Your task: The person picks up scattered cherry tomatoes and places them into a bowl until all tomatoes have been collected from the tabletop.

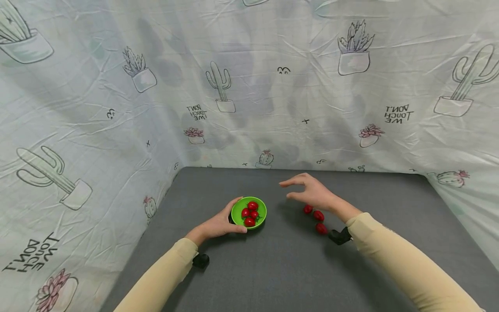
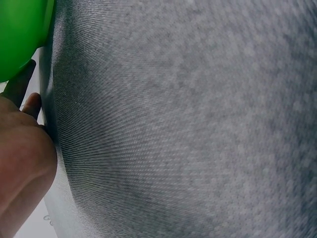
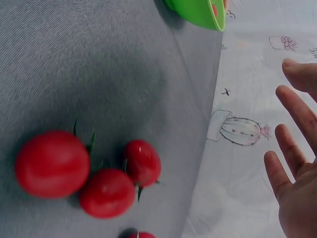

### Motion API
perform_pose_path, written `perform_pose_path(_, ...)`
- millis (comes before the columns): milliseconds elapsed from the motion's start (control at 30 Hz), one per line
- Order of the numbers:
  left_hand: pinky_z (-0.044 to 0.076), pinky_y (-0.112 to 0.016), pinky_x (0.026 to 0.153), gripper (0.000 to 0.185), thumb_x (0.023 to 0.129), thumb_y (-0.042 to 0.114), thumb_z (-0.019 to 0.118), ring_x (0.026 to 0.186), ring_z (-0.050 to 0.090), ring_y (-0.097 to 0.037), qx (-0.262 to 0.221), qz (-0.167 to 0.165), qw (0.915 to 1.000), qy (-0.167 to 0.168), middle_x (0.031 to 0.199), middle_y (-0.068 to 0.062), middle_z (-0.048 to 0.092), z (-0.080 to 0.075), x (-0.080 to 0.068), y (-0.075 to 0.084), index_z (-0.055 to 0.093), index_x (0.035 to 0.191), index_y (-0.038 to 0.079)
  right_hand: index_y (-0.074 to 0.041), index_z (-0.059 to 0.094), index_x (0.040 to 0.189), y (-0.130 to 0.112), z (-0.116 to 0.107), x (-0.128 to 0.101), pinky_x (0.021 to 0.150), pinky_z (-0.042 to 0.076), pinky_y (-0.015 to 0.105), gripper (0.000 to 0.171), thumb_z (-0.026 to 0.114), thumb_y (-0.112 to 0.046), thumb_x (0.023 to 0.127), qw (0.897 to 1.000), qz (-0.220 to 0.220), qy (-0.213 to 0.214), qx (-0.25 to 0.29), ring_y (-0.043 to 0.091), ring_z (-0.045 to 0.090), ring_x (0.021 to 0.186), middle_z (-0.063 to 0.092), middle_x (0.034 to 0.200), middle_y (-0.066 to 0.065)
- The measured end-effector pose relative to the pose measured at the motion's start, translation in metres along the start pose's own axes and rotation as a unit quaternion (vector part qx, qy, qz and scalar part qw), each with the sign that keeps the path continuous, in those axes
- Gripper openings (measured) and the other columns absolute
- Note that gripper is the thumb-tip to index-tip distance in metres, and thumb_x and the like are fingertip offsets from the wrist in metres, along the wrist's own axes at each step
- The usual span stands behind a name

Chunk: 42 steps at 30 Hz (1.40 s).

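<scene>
My left hand (image 1: 216, 226) curls around the green bowl (image 1: 238, 207) with four little tomatoes inside, and my right hand (image 1: 312, 193) hangs open and empty over the loose tomatoes (image 1: 318, 215) on the gray table (image 1: 273, 268), which look small, smooth and squishy, so I'd pinch one softly by its round sides.

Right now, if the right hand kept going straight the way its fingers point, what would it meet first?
Probably nothing near. The right hand, open, points left above the mat, passing behind the bowl; beyond lies the cloth wall. Depth is unclear.
</scene>
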<state>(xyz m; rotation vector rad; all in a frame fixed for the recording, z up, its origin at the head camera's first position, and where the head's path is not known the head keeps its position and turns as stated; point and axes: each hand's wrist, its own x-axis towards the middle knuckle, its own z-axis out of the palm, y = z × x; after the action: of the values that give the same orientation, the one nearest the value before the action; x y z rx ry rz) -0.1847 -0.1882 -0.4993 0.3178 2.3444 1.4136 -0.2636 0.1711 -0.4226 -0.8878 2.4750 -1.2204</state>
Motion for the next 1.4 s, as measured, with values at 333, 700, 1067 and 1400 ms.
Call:
perform_pose_path(333,0.024,-0.052,0.118,0.107,0.086,0.038,0.085,0.151,0.022,-0.021,0.000,0.000,1.0000,-0.001,0.166,0.000,0.021,0.001,0.000,0.000,0.013,0.165,0.029,-0.032,0.068,0.134,0.013,-0.027,-0.028,0.104,0.038,0.059,0.039,0.075,-0.035,0.096,0.999,0.002,0.028,-0.016,0.024,0.041,0.136,0.054,0.140,-0.003)
perform_pose_path(700,0.023,-0.056,0.118,0.105,0.087,0.035,0.084,0.151,0.021,-0.024,-0.005,0.007,1.0000,-0.001,0.166,-0.004,0.021,0.001,-0.003,0.001,0.013,0.165,0.026,-0.032,0.065,0.137,0.032,-0.055,-0.053,0.105,0.036,0.058,0.043,0.072,-0.044,0.096,0.998,0.021,0.060,-0.021,0.025,0.039,0.138,0.057,0.140,-0.005)
perform_pose_path(1067,0.023,-0.056,0.118,0.105,0.087,0.036,0.084,0.152,0.021,-0.024,0.002,0.007,1.0000,-0.001,0.166,-0.004,0.021,0.002,-0.003,0.001,0.014,0.165,0.027,-0.019,0.063,0.142,0.052,-0.070,-0.063,0.104,0.034,0.059,0.050,0.072,-0.038,0.097,0.994,0.035,0.088,-0.056,0.032,0.040,0.136,0.063,0.138,0.003)
perform_pose_path(1400,0.023,-0.057,0.117,0.107,0.086,0.037,0.084,0.152,0.021,-0.024,0.002,0.007,1.0000,0.000,0.166,-0.004,0.021,0.004,-0.002,-0.001,0.013,0.165,0.026,-0.008,0.060,0.143,0.070,-0.075,-0.071,0.107,0.031,0.067,0.050,0.071,-0.030,0.099,0.993,0.040,0.090,-0.066,0.043,0.040,0.139,0.062,0.137,0.017)
